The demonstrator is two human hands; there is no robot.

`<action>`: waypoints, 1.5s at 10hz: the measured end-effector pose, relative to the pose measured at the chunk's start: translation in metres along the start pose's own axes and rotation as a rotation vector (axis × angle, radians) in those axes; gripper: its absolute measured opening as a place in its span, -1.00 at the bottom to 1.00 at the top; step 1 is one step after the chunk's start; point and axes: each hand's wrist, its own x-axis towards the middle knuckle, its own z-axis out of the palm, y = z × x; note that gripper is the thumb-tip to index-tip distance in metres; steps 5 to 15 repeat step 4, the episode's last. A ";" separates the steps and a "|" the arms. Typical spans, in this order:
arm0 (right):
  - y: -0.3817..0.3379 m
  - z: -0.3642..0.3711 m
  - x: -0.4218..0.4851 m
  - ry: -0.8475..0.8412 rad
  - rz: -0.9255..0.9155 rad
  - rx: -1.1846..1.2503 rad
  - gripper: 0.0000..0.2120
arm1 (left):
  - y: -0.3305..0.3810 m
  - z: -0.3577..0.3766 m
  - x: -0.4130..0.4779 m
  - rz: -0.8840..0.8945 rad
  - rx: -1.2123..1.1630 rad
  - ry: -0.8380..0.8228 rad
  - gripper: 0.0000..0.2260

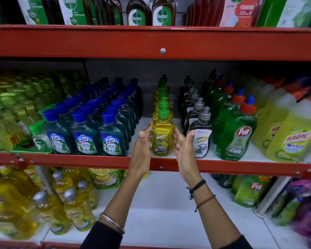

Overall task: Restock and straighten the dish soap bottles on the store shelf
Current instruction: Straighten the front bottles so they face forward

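A yellow Patanjali Super dish soap bottle (162,139) with a green pump cap stands upright at the front edge of the middle shelf (79,159). It heads a single row of like bottles (163,97) running to the back. My left hand (143,142) is beside its left side and my right hand (182,146) beside its right, palms facing each other. Fingers are stretched out and the fingertips touch the bottle's sides. The thumbs stand away from it, and neither hand wraps around it.
Blue-capped Lizol bottles (84,137) fill the shelf to the left. Grey Patanjali Super bottles (201,139), green Pril bottles (237,135) and yellow Harpic jugs (293,141) stand to the right. Narrow gaps of white shelf flank the yellow row. Yellow Vim bottles (77,211) stand on the lower shelf.
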 end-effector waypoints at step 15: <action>0.002 -0.006 -0.014 0.090 -0.054 0.081 -0.31 | 0.003 0.014 -0.011 0.032 0.057 0.136 -0.01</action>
